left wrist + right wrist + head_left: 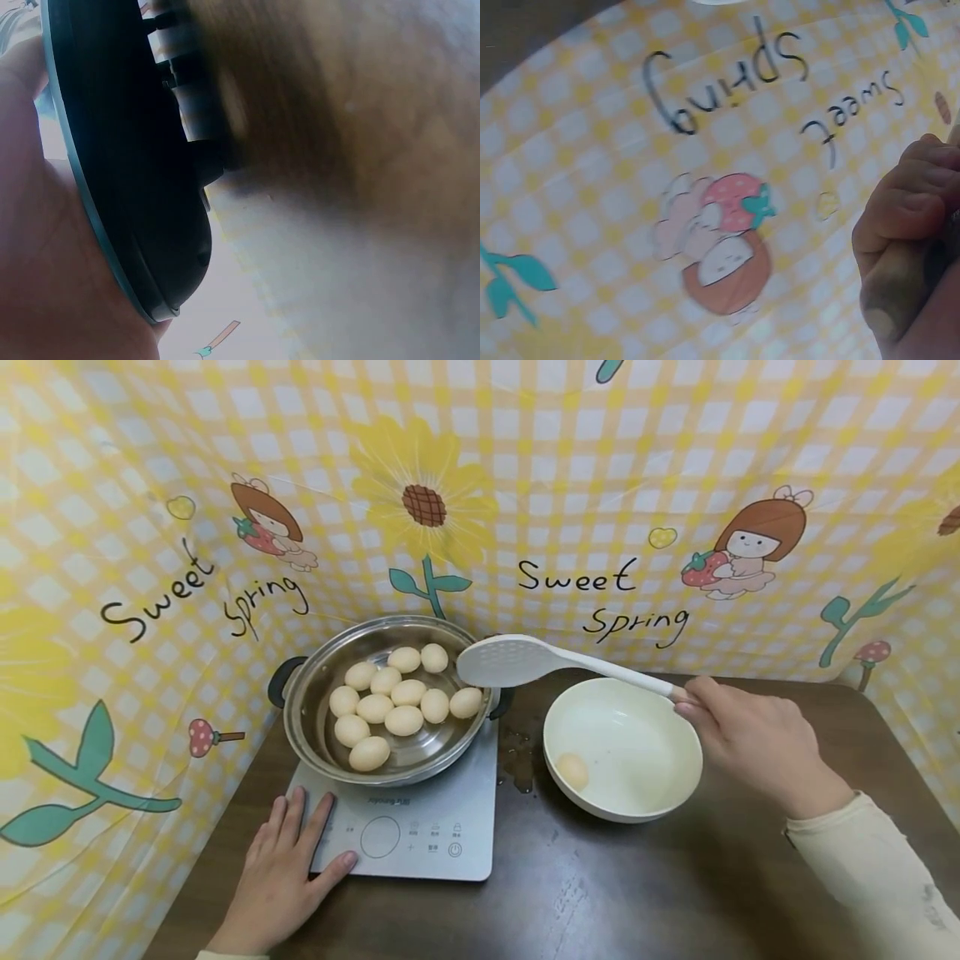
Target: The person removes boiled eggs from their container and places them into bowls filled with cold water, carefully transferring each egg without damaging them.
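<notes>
In the head view my right hand (765,743) grips the handle of a white slotted spoon (513,662). The spoon's bowl hangs over the right rim of a steel pot (300,735), with no egg visible on it. Several pale eggs (405,720) lie inside the pot. My left hand (281,868) rests with spread fingers at the front left edge of the white induction cooker (480,827) under the pot. One egg (572,771) sits in a cream bowl (622,752) to the right. The right wrist view shows curled fingers (907,202) around the handle.
The pot's black side handle (281,681) sticks out at the left. Water drops (517,760) wet the dark wooden table (600,893) between cooker and bowl. A yellow checked cloth (570,485) hangs behind and at the sides.
</notes>
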Motion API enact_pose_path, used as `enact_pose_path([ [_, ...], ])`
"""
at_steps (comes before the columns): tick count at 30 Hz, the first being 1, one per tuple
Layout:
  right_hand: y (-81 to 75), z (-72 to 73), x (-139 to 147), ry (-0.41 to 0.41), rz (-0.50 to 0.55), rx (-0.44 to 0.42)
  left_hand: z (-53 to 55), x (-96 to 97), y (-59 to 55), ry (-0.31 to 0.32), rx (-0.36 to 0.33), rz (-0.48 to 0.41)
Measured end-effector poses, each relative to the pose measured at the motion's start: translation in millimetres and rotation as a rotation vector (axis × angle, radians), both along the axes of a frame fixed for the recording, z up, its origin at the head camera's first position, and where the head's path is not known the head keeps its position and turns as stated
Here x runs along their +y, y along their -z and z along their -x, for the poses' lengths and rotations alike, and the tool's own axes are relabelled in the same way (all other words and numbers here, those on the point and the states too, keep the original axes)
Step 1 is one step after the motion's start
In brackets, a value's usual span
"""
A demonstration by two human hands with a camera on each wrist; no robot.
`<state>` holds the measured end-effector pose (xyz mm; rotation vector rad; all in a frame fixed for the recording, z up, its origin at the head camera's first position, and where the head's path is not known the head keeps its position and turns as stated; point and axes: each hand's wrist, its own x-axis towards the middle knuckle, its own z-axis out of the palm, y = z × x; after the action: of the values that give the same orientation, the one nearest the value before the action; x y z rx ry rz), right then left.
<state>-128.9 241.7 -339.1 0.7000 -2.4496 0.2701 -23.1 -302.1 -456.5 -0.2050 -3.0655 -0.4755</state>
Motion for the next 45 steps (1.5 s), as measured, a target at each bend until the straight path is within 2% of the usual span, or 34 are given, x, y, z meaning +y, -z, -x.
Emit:
enact_pose_path([
  [8,-6.1,23.3,-35.0,-0.116,-0.015,0.195,0.2,0.7,1.2,0.000,-0.003,-0.006],
  [19,-20.0,45.4,-60.3,-0.148,-0.080,0.311,-1.6,-0.4,3.1,0.008,0.029,-0.009],
  [25,-25.1,55.1,-66.8,-0.155,-0.082,0.324,-1.6,-1.0,4.0,0.011,0.043,-0.010],
  [31,-29.7,61.9,-69.0,-0.155,-0.147,0.337,-0.1,-1.0,4.7,0.009,0.038,-0.010],
  [36,-34.5,64.2,-72.0,-0.190,-0.188,0.322,-0.4,-0.6,1.6,0.001,0.023,-0.003],
  [45,-36.2,70.2,-81.5,-0.207,-0.174,0.408,0.4,-1.7,4.2,0.001,0.035,-0.008],
])
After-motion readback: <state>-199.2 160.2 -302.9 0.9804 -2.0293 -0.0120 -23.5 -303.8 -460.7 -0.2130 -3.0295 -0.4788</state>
